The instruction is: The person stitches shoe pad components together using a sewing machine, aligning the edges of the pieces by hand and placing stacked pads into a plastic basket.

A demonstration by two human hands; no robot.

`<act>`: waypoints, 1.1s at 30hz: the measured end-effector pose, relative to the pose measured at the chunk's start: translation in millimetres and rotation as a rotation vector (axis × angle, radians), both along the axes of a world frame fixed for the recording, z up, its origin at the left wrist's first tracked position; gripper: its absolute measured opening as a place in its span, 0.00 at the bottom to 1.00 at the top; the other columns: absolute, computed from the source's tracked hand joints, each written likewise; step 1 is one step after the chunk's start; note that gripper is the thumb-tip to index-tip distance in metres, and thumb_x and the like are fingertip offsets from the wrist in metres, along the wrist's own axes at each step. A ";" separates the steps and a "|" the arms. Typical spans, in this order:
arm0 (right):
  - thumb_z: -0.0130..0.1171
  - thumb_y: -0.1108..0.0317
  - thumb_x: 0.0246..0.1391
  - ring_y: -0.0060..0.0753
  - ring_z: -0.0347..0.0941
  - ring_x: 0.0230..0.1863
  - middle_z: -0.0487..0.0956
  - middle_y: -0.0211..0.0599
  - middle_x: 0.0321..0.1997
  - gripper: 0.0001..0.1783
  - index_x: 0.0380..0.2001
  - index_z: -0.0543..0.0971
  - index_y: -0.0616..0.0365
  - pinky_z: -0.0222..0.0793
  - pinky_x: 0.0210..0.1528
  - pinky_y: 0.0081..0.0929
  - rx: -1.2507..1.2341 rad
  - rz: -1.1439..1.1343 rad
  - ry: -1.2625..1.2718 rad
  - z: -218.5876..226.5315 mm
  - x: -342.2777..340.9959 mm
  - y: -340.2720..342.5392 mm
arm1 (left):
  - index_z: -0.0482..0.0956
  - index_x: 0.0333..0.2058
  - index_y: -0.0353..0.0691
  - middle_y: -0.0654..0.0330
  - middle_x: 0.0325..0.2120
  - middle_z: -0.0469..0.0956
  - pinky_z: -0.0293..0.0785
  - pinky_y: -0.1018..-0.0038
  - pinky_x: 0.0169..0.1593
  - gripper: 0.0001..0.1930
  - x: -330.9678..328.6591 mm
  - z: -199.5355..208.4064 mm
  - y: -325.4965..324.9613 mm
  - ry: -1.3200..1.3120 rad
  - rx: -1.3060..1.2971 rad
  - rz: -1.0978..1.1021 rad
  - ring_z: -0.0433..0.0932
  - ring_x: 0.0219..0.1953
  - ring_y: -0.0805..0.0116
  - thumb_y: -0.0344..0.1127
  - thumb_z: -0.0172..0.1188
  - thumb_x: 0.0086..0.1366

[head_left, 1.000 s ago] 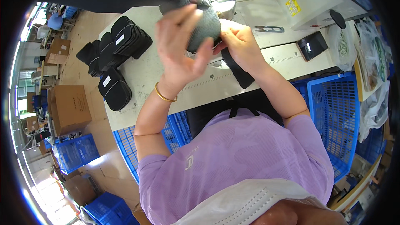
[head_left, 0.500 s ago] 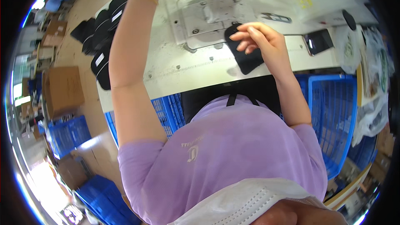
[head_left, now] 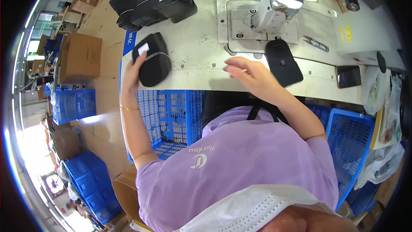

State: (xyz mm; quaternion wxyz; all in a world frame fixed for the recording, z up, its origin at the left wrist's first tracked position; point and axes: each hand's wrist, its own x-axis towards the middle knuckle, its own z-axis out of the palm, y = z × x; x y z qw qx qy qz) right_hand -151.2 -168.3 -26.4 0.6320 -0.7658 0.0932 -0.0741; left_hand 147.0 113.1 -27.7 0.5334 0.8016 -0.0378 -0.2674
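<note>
Touching, left hand (head_left: 134, 76): is resting its fingers along the left edge of the banded stack of black rounded fabric pieces (head_left: 155, 68), one fingertip reaching the white paper label (head_left: 143, 48); whether they are closing on it, cannot tell.
Right hand (head_left: 253, 77): is hovering by the table's front, left of the single piece; fingers are bending loosely, thumb a bit apart, nothing visible in them.
Banded stack: is lying near the front edge of the pale, ruler-marked worktable (head_left: 193, 76), apart from the three black bundles (head_left: 175, 1) behind it.
Single black rounded piece with a small tab (head_left: 286, 69): is lying flat just in front of the white metal sewing machine (head_left: 268, 13), untouched; the right hand was over it half a second ago.
Machine bed: is showing no piece under the machine head now; a second ago both hands were working a dark piece there. Where that went, cannot tell.
Left arm: was stretching far forward half a second ago, now is coming back to the near left.
Work stage: is apparently shifting from the machine to the stack.
Grey metal thread snips (head_left: 316, 44): are lying right of the machine, unused.
</note>
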 end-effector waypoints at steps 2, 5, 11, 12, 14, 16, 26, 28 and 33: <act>0.56 0.43 0.59 0.48 0.78 0.44 0.80 0.57 0.46 0.39 0.58 0.68 0.68 0.73 0.47 0.35 -0.096 0.032 0.079 -9.5 21.9 14.1 | 0.67 0.58 0.29 0.53 0.44 0.78 0.73 0.74 0.50 0.35 -49.8 3.1 -32.8 -0.043 -0.132 -0.119 0.77 0.46 0.67 0.46 0.68 0.60; 0.66 0.44 0.49 0.54 0.77 0.42 0.75 0.62 0.45 0.53 0.64 0.57 0.72 0.72 0.49 0.36 0.096 -0.014 -0.376 -20.0 47.0 39.8 | 0.63 0.61 0.30 0.53 0.48 0.75 0.71 0.73 0.53 0.36 -126.3 -3.8 -74.9 -0.177 -0.246 -0.207 0.74 0.49 0.68 0.38 0.69 0.59; 0.69 0.62 0.37 0.50 0.66 0.56 0.69 0.49 0.54 0.36 0.54 0.72 0.56 0.64 0.54 0.41 -0.917 -0.022 -0.424 21.2 4.8 -1.8 | 0.43 0.70 0.36 0.42 0.67 0.53 0.51 0.59 0.69 0.60 -179.4 64.1 -109.9 -1.378 0.059 -0.687 0.55 0.67 0.47 0.45 0.76 0.46; 0.68 0.62 0.39 0.46 0.68 0.53 0.71 0.45 0.51 0.29 0.48 0.75 0.56 0.65 0.51 0.40 -1.036 0.057 -0.478 23.7 3.3 3.6 | 0.43 0.70 0.36 0.41 0.68 0.50 0.49 0.58 0.70 0.65 -185.0 74.8 -114.2 -1.409 0.141 -0.922 0.52 0.68 0.43 0.46 0.79 0.41; 0.64 0.64 0.44 0.40 0.71 0.46 0.74 0.37 0.45 0.20 0.42 0.77 0.56 0.65 0.49 0.35 -1.269 0.092 -0.388 25.5 -5.2 21.0 | 0.44 0.70 0.35 0.42 0.67 0.53 0.52 0.59 0.68 0.63 -188.5 70.2 -120.6 -1.185 0.118 -1.056 0.55 0.67 0.43 0.42 0.79 0.41; 0.64 0.63 0.45 0.40 0.72 0.44 0.74 0.36 0.45 0.19 0.41 0.76 0.57 0.67 0.46 0.35 -1.109 0.038 -0.496 16.2 -17.5 5.4 | 0.48 0.69 0.32 0.41 0.64 0.58 0.55 0.59 0.68 0.61 -183.8 67.6 -134.3 -0.829 0.225 -1.160 0.58 0.66 0.45 0.38 0.79 0.40; 0.65 0.63 0.48 0.46 0.72 0.41 0.73 0.38 0.40 0.16 0.38 0.73 0.56 0.70 0.41 0.38 -0.659 -0.785 -0.872 -0.7 -63.8 -8.7 | 0.67 0.61 0.40 0.54 0.60 0.69 0.62 0.54 0.65 0.32 -156.4 22.8 -138.8 0.398 -0.719 -0.633 0.67 0.62 0.55 0.52 0.55 0.63; 0.64 0.63 0.50 0.45 0.73 0.36 0.73 0.36 0.35 0.15 0.38 0.73 0.57 0.70 0.36 0.37 -0.446 -0.498 -0.722 -2.2 -76.5 -11.7 | 0.68 0.60 0.40 0.55 0.59 0.70 0.62 0.54 0.65 0.31 -158.2 25.4 -146.2 0.465 -0.628 -0.593 0.67 0.62 0.55 0.53 0.55 0.63; 0.62 0.56 0.59 0.21 0.75 0.24 0.81 0.30 0.24 0.14 0.31 0.84 0.57 0.67 0.26 0.25 0.035 0.014 -0.536 10.3 -123.6 -37.3 | 0.69 0.58 0.36 0.54 0.52 0.75 0.72 0.62 0.57 0.32 -99.2 36.0 -136.6 0.389 -0.091 -1.085 0.74 0.54 0.59 0.35 0.63 0.54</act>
